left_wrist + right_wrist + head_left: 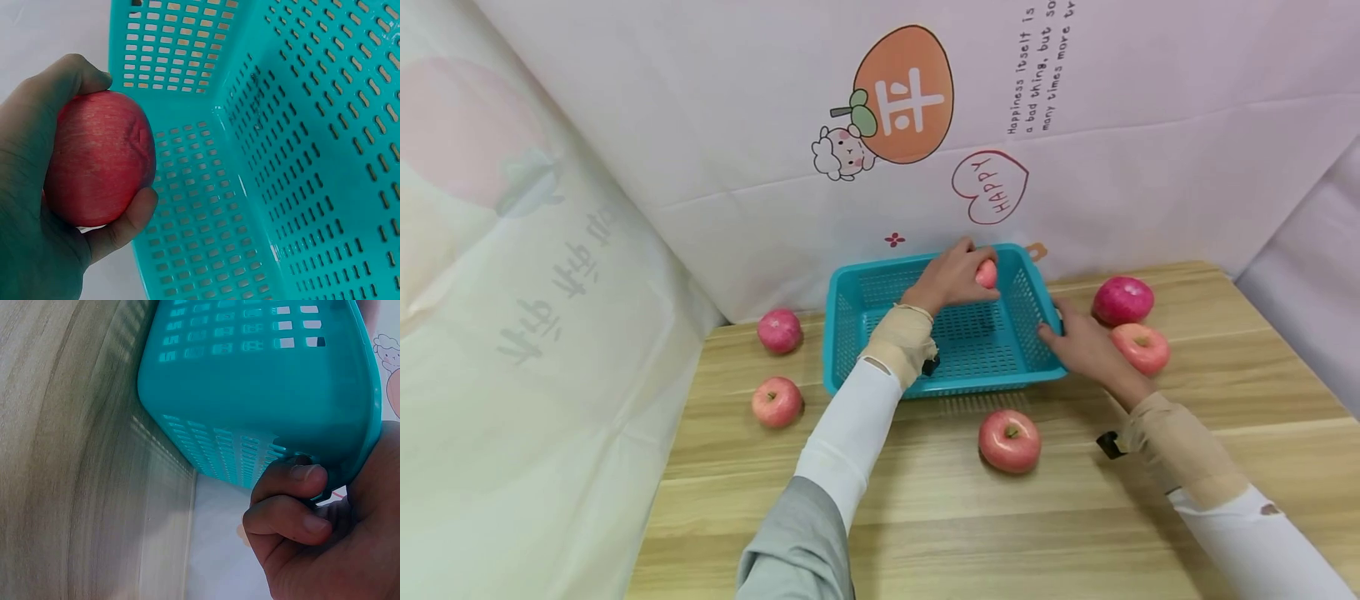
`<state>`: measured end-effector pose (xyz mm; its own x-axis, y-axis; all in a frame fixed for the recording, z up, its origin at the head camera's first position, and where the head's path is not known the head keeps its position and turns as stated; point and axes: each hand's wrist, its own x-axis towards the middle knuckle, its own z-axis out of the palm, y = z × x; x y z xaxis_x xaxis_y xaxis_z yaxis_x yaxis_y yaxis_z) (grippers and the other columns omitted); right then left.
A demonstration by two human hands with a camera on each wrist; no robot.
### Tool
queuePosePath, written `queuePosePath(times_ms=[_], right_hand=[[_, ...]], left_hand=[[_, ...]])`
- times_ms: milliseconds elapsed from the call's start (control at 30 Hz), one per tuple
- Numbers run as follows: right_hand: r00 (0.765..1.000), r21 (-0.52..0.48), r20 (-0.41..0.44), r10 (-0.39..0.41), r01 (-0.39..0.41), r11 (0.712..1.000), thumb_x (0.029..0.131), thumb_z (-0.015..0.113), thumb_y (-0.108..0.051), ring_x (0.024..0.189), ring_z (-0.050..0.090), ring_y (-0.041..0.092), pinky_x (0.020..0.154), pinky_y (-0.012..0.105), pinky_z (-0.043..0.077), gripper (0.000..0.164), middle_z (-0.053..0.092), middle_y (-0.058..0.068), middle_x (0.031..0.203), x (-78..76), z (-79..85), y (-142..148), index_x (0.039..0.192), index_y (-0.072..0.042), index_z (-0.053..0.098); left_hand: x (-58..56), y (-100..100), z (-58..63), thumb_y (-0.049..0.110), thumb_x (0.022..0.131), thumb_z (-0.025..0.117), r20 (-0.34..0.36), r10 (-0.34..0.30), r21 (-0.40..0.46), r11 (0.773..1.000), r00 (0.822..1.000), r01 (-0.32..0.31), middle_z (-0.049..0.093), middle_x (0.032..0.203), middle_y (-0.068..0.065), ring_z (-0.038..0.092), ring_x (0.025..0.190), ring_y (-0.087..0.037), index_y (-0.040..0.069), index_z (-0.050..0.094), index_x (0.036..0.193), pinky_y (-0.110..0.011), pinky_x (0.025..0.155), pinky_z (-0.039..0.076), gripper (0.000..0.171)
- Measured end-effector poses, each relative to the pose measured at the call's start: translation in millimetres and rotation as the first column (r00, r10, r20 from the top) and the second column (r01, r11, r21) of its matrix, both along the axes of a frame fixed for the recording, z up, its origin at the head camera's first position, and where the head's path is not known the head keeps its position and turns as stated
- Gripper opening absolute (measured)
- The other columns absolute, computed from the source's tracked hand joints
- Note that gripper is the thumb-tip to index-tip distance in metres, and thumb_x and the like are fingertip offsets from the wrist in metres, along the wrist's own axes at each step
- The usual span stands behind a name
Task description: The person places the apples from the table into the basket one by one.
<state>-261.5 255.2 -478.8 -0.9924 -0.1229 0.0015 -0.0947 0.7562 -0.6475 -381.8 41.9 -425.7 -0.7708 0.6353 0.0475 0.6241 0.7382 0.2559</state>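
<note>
My left hand [957,277] grips an apple [100,159] over the right part of a turquoise plastic basket [943,385]. In the left wrist view the thumb and fingers curl round the red fruit, above the perforated basket floor. The head view shows only a small pink part of that apple. On the basket's right side, my right hand [1086,342] holds the rim. Its curled fingers [284,519] show at the handle in the right wrist view. No fruit is visible inside the basket, though the left arm hides part of it.
One apple [1010,441] lies in front of the basket, another apple [777,402] to its left. A darker pink fruit [779,331] sits behind the left one. Beyond the right hand are an apple [1141,348] and a magenta fruit [1123,300]. A printed cloth [737,108] hangs behind.
</note>
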Motion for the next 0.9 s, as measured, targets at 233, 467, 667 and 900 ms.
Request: queuePosePath(times_ms=[233,467,667,900], right_hand=[[1.000,-0.012,0.026,0.000,0.001,1.000,0.102,0.046,-0.030,0.095,0.062,0.040,0.076,0.054,0.054,0.068,0.053,0.033,0.124,-0.4,-0.6,0,0.151,0.006,0.016],[1.000,-0.017,0.031,0.003,-0.003,1.000,0.102,0.046,-0.029,0.095,0.062,0.041,0.077,0.055,0.054,0.067,0.053,0.033,0.124,0.3,-0.3,-1,0.151,0.005,0.016],[0.999,-0.042,0.042,0.008,-0.006,0.999,0.102,0.046,-0.028,0.093,0.063,0.040,0.075,0.053,0.055,0.067,0.054,0.033,0.124,1.1,-0.5,-1,0.151,0.004,0.015],[1.000,-0.046,0.014,0.015,-0.015,0.999,0.102,0.047,-0.024,0.091,0.064,0.040,0.073,0.052,0.055,0.065,0.054,0.034,0.121,1.7,-0.6,1,0.150,0.005,0.016]], left_hand=[[-3.6,4,-6.0,0.058,0.079,0.067,-0.017,-0.003,-0.059,0.998,1.000,0.002,0.044,0.120,0.003,0.046,0.096,-0.011,0.029,0.051,0.131,-0.027,0.072,0.047,0.061],[-6.9,8,-14.7,0.058,0.080,0.066,0.000,-0.010,-0.117,0.993,1.000,0.010,0.046,0.124,0.007,0.048,0.096,-0.010,0.033,0.051,0.125,-0.028,0.073,0.045,0.054],[-6.4,10,-20.3,0.054,0.081,0.066,0.023,-0.045,-0.141,0.989,0.999,0.047,0.046,0.123,0.007,0.048,0.093,-0.010,0.030,0.052,0.127,-0.028,0.072,0.045,0.054],[-3.2,18,-27.0,0.052,0.080,0.067,0.032,-0.068,-0.196,0.978,0.997,0.073,0.045,0.124,0.006,0.049,0.093,-0.010,0.031,0.051,0.126,-0.029,0.073,0.045,0.053]])
